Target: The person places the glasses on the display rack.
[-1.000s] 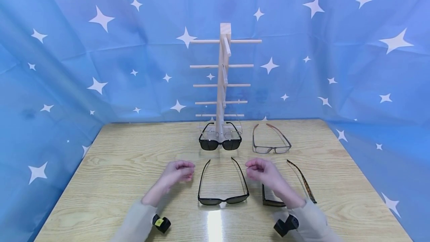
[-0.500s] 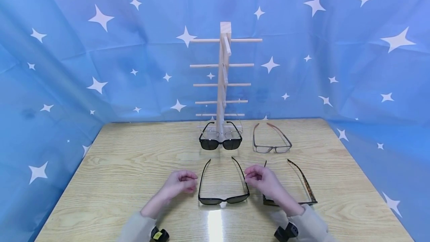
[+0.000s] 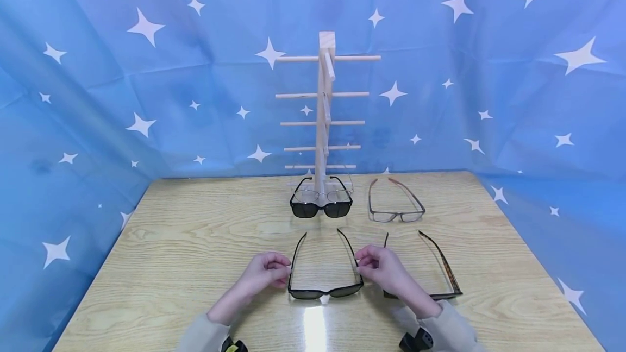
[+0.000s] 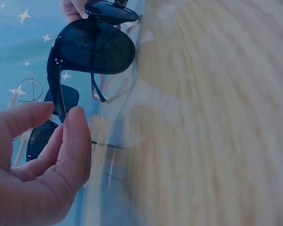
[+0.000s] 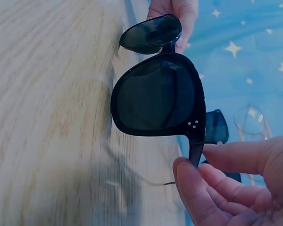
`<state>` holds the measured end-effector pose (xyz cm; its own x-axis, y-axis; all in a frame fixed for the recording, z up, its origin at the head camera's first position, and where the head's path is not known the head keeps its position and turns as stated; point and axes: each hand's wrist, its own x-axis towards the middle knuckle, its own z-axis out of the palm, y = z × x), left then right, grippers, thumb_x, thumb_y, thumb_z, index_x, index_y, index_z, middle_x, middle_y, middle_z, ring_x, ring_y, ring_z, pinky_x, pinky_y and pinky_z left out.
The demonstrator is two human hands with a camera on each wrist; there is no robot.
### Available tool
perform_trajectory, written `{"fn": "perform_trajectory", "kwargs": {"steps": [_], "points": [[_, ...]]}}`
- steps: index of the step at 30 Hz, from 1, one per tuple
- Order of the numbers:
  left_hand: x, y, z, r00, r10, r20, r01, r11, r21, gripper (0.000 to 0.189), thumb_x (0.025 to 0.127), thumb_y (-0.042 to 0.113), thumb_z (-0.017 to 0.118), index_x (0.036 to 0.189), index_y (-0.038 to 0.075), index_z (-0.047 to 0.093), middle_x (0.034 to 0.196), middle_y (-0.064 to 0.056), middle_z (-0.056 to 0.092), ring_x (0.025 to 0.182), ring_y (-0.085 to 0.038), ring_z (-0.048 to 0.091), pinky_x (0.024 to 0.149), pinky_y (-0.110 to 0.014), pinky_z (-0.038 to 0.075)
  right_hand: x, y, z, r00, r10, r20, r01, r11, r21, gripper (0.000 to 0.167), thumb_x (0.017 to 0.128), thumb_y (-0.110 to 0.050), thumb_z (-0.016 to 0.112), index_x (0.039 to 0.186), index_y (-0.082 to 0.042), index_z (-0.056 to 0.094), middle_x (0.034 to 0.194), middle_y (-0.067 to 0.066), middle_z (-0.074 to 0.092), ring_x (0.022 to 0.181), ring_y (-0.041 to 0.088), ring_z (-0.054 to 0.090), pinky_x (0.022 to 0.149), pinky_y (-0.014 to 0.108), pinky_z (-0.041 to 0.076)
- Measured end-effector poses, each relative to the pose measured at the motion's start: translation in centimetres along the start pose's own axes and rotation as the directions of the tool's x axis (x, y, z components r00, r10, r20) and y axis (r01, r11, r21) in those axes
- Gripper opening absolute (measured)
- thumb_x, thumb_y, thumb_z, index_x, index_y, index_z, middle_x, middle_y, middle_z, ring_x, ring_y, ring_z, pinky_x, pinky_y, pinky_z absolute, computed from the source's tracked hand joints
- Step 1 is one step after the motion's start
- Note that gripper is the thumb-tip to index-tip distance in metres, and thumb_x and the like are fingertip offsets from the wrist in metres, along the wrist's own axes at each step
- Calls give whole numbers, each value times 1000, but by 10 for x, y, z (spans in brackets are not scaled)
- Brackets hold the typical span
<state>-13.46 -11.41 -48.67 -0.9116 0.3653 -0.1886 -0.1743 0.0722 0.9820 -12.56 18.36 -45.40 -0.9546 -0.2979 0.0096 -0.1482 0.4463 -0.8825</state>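
Note:
Black-framed sunglasses (image 3: 344,290) with dark lenses lie on the wooden table, lenses toward the person and arms unfolded away. My left hand (image 3: 266,273) is at their left arm; in the left wrist view, thumb and fingertips pinch that arm near the hinge of the sunglasses (image 4: 94,49). On the other side my right hand (image 3: 383,270) pinches the right arm, with thumb and finger on either side of it below the lens of the sunglasses (image 5: 155,94) in the right wrist view. Tortoiseshell-armed glasses (image 3: 447,273) lie just right, partly hidden by my right forearm.
A wooden display rack (image 3: 324,107) with crosswise rods stands at the table's back. Thin wire-rimmed glasses (image 3: 337,196) are at its lowest part, behind black sunglasses (image 3: 337,211). Glasses with brownish arms (image 3: 408,194) lie right of the rack. A star-patterned blue cloth (image 3: 220,69) hangs behind.
Both hands have moved nearer to the person along the arms of the sunglasses and inward, from beside them to pinching them. The sunglasses have stayed in place.

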Motion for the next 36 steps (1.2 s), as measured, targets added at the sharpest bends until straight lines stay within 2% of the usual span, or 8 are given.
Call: {"fn": "perform_trajectory", "kwargs": {"steps": [6,18,25,30,36], "points": [[-2,1,2,1000,-13,-1,13,1000,-13,30,83,0,63,105,-18,53,79,-7,64,67,-13,61,67,-35,57,-2,-2,2,1000,11,21,-12,999,39,18,78,7,66,94,11,59,76,8,60,62,11,56,52,27,53],[-6,-1,3,997,-75,19,76,994,-72,35,83,0,63,110,-18,50,78,-3,64,63,-12,61,63,-28,57,-4,-2,4,998,53,36,-57,991,119,22,79,9,64,98,14,55,78,19,62,62,16,59,55,35,56],[-9,0,4,996,-88,15,90,991,-99,38,83,1,64,112,-18,50,77,-1,64,64,-11,60,64,-27,56,-5,-1,6,998,65,26,-68,990,126,23,80,7,64,100,14,55,78,16,63,63,16,60,55,29,55],[-12,2,4,996,-92,7,92,988,-124,40,82,2,64,113,-18,49,77,-2,64,64,-11,60,62,-24,55,-8,-3,6,998,57,2,-57,989,136,24,80,6,66,100,14,56,81,18,63,66,14,62,58,25,55],[-18,7,3,996,-83,15,84,986,-147,41,82,3,64,114,-17,49,80,-6,65,65,-11,59,62,-24,55,-14,-13,4,998,64,5,-63,970,235,26,82,5,64,103,16,53,85,18,62,69,11,60,61,23,55]]}}
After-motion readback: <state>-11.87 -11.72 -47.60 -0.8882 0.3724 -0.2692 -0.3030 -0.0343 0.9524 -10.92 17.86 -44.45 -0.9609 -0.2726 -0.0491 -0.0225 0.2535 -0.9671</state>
